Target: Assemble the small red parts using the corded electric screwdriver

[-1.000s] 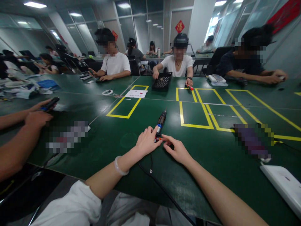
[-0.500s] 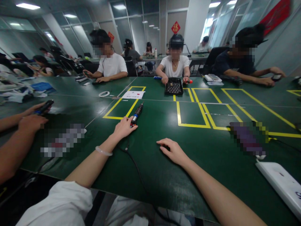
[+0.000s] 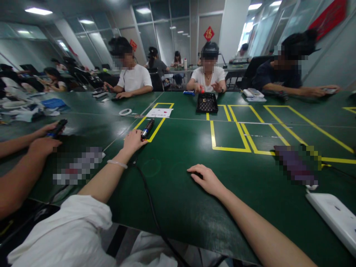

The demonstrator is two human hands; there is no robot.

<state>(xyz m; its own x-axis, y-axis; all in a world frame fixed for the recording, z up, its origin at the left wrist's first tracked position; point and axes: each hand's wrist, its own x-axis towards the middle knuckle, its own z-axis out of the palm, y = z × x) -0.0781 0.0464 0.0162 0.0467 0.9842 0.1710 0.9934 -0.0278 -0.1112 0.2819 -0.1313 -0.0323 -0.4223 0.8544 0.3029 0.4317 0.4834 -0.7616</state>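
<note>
My left hand [image 3: 134,141] is closed around the rear end of a corded electric screwdriver [image 3: 147,128], dark with a blue band. The tool points away from me, over the near part of a yellow-taped rectangle and just short of a white paper [image 3: 159,112]. Its black cord [image 3: 150,202] trails across the green table [image 3: 172,207] toward my lap. My right hand [image 3: 207,180] rests on the tabletop, fingers loosely bent and thumb apart, with nothing visible in it.
At left, another person's hands [image 3: 46,141] hold a similar dark tool. Across the table a person handles a black tray [image 3: 207,103]. Yellow tape outlines [image 3: 232,149] mark the middle. A blurred phone-like item [image 3: 296,165] and a white power strip [image 3: 333,218] lie at right; a white ring [image 3: 125,111] lies farther left.
My left hand has carried the screwdriver left, to the near end of the taped rectangle, pulling the cord along. My right hand has stayed put. The person opposite has lifted a hand off the tray.
</note>
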